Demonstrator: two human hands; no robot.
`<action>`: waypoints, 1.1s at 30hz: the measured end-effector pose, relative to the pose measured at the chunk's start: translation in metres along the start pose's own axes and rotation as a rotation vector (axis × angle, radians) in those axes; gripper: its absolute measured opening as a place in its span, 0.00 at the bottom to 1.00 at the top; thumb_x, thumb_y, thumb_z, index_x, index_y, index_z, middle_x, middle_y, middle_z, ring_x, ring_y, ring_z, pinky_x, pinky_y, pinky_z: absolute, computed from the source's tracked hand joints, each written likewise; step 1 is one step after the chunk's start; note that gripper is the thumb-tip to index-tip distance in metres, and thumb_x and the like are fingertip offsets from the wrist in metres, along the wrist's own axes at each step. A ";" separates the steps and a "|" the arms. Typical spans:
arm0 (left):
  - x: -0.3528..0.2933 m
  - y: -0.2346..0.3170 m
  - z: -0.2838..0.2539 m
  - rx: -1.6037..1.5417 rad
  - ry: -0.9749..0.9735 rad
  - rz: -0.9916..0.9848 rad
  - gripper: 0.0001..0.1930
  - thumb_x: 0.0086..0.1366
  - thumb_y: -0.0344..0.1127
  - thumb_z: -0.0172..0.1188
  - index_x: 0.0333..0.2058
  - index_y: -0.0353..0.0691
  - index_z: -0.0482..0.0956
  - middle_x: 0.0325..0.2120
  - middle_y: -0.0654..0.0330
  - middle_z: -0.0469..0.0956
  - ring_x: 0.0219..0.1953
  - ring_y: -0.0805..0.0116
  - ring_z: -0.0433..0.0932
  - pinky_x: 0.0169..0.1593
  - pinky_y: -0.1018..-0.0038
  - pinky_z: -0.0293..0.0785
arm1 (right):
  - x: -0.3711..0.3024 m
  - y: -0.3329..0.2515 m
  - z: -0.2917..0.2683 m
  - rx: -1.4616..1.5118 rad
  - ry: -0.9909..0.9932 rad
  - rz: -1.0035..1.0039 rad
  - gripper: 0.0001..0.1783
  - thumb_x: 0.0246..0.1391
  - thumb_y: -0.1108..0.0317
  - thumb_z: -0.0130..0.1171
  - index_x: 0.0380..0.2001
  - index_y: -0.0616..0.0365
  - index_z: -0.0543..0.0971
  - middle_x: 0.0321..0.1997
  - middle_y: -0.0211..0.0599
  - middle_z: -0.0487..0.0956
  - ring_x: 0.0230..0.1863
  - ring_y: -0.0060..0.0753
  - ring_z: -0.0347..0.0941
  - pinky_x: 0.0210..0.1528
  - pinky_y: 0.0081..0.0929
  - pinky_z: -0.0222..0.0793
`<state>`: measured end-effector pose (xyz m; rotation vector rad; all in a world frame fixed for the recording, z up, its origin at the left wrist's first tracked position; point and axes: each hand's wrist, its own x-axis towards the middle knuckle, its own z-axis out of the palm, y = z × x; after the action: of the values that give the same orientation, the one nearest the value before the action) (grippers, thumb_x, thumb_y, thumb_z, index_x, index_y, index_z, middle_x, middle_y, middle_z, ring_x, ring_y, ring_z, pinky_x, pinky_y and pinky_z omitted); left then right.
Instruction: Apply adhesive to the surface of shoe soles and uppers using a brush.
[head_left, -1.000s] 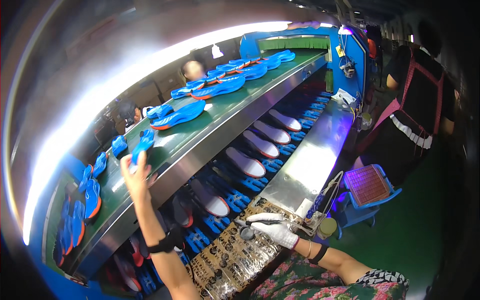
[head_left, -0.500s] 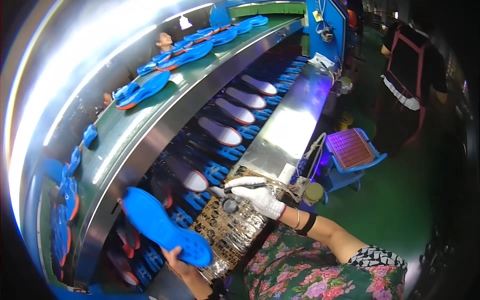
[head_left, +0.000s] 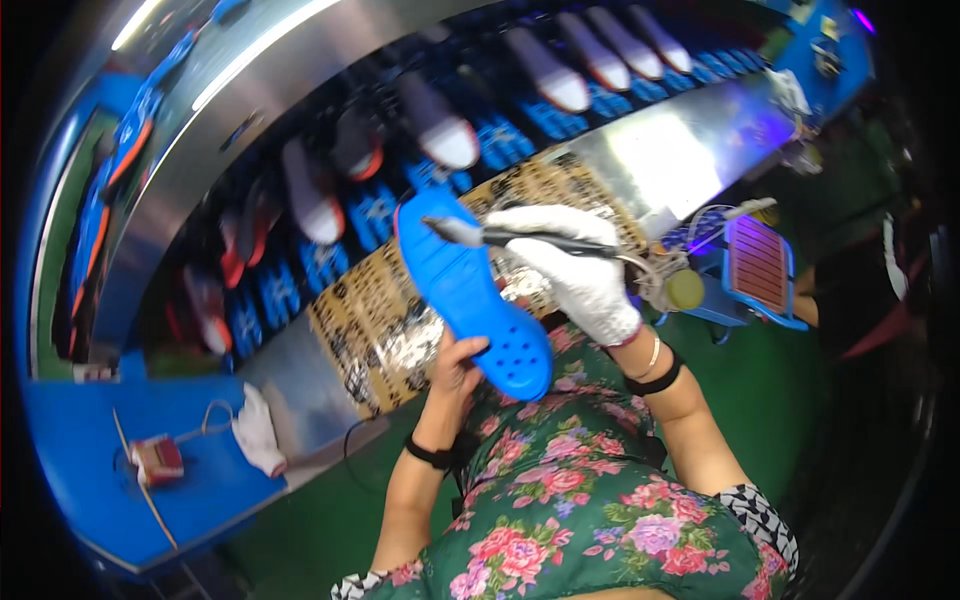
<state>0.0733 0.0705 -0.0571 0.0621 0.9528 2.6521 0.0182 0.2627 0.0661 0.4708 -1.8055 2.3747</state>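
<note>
My bare left hand (head_left: 455, 370) grips a blue insole (head_left: 465, 295) by the edge near its heel, where several small holes show. The insole's broad end points up and away from me. In a white knit glove, my right hand (head_left: 585, 285) is closed around the black handle of a brush (head_left: 455, 231). The brush's dark, flat tip lies over the broad part of the insole; whether it touches the surface I cannot tell. Both hands are in front of my flowered apron, above the near edge of the tape-covered bench strip (head_left: 375, 310).
Pale soles with red edges (head_left: 440, 130) stand in a row on blue holders beyond the bench. A shiny metal ledge (head_left: 690, 150), a yellow-lidded pot (head_left: 685, 290) and a blue stool (head_left: 760, 265) are at right. A white glove (head_left: 258, 432) lies on the blue surface at left.
My view has turned. The insole has come from the left to in front of my body, and the brush has moved from beside a small cup to over the insole.
</note>
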 end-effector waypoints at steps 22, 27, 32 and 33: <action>0.002 0.011 0.020 0.068 0.090 0.013 0.54 0.63 0.83 0.29 0.74 0.47 0.47 0.72 0.56 0.58 0.71 0.54 0.60 0.72 0.55 0.59 | -0.011 0.003 0.048 -0.726 -0.256 -0.628 0.17 0.44 0.78 0.72 0.41 0.56 0.87 0.42 0.45 0.86 0.41 0.41 0.83 0.45 0.34 0.78; 0.000 0.009 0.020 0.099 0.089 0.106 0.54 0.62 0.83 0.27 0.73 0.44 0.50 0.69 0.52 0.62 0.69 0.54 0.65 0.69 0.54 0.65 | -0.005 0.014 0.032 -0.558 -0.062 -0.551 0.14 0.46 0.79 0.70 0.40 0.61 0.86 0.43 0.46 0.86 0.41 0.44 0.83 0.46 0.35 0.78; 0.005 0.007 0.006 0.007 0.272 -0.018 0.55 0.61 0.84 0.29 0.74 0.48 0.47 0.71 0.55 0.59 0.70 0.54 0.62 0.71 0.54 0.62 | -0.020 0.015 0.044 -0.693 -0.346 -0.674 0.20 0.46 0.76 0.68 0.45 0.53 0.87 0.46 0.41 0.86 0.44 0.43 0.83 0.44 0.36 0.79; 0.004 0.005 0.002 0.043 0.216 0.046 0.54 0.61 0.84 0.30 0.74 0.48 0.47 0.71 0.55 0.59 0.70 0.54 0.62 0.71 0.54 0.62 | -0.020 0.013 0.040 -0.603 -0.367 -0.623 0.19 0.46 0.75 0.68 0.44 0.54 0.87 0.45 0.42 0.86 0.44 0.43 0.83 0.44 0.36 0.79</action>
<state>0.0681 0.0695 -0.0522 -0.1986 1.0877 2.7216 0.0407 0.2225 0.0575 1.2082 -1.9926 1.3219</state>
